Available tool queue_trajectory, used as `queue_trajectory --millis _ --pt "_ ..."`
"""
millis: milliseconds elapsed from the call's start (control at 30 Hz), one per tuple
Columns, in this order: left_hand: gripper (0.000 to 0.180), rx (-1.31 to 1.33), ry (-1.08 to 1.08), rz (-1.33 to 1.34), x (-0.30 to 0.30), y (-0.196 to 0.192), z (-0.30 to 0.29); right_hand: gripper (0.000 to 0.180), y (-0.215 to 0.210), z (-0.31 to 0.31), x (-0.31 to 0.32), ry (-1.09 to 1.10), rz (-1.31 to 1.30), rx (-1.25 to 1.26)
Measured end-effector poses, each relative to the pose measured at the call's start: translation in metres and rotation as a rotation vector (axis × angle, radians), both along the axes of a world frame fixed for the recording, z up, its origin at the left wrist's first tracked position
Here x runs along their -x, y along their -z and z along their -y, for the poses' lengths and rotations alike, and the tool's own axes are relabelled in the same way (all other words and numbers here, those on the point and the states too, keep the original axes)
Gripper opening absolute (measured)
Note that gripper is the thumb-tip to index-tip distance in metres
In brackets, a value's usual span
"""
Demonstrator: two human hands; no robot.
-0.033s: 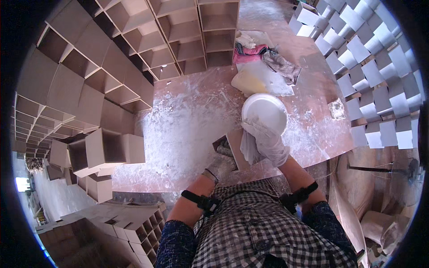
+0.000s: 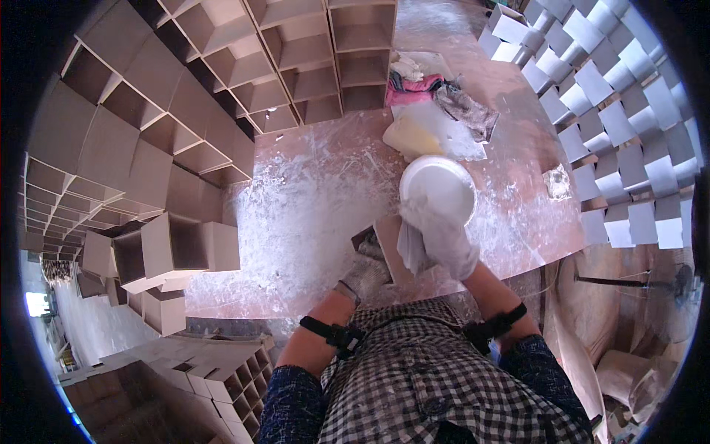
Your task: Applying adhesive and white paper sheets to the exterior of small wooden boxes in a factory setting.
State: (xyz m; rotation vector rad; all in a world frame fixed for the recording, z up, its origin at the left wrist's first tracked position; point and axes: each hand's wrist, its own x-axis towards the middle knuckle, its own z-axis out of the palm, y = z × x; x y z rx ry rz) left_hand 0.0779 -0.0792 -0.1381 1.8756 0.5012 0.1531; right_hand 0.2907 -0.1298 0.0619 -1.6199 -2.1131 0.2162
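My left hand (image 2: 365, 274), in a grey glove, holds a small open cardboard box (image 2: 390, 248) at the front of the table, its fingers reaching into the opening. Beside the box is my right hand (image 2: 447, 248) in a whitish glove, smeared by motion. A pale, folded cloth-like piece (image 2: 414, 250) hangs from it against the box's side. Just beyond, its fingers overlap the near rim of a round white basin (image 2: 452, 189); they partly hide what is inside.
White powder covers much of the reddish tabletop (image 2: 310, 200). Stacked open cardboard boxes (image 2: 299, 52) line the back and left. Behind the basin lie a pale sheet (image 2: 436, 129) and crumpled cloths (image 2: 466, 107). More white boxes (image 2: 629, 126) are stacked at right, near a fan (image 2: 680, 281).
My right hand has shifted slightly and is now blurred near the basin's rim. The left hand and box look unmoved.
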Motion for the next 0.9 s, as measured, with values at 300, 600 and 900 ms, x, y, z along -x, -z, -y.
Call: queue_trajectory --millis 300,600,900 --pt "0.028 -0.374 0.242 -0.221 -0.007 -0.074 -0.009 0.029 0.003 0.007 -0.016 -0.071 0.097 -0.018" --pt "0.036 -0.577 0.131 -0.083 -0.017 -0.116 -0.009 0.029 -0.004 0.027 0.013 -0.349 0.028 0.058" --pt "0.037 0.473 -0.195 0.182 -0.025 -0.071 -0.006 0.020 -0.014 0.015 0.018 -0.474 -0.086 -0.114"
